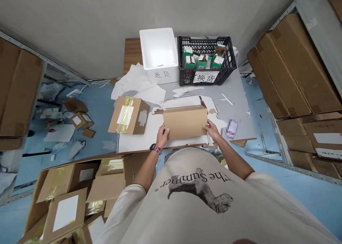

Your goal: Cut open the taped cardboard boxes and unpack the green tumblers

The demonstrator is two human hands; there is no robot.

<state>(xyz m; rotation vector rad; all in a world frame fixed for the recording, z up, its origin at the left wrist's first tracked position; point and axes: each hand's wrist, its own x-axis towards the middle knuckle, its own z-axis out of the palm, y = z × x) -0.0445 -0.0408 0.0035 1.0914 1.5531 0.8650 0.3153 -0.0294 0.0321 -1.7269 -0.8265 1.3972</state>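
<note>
A plain brown cardboard box (186, 124) is held between my two hands at the front edge of the table. My left hand (162, 135) grips its left end, with the thumb on the near face. At the right end, my right hand (211, 129) pinches the lower corner of the box. Just behind it lies a red and black utility knife (203, 103), partly hidden by the box. A taped carton (128, 115) with a white label sits to the left on the table.
At the back stand a white foam bin (162, 74) and a black plastic crate (184, 77) holding several green-and-white small boxes. Torn white paper (139, 83) covers part of the table (237, 91). A large carton (33, 201) full of boxes is at lower left; shelves with cartons (301, 66) flank the right.
</note>
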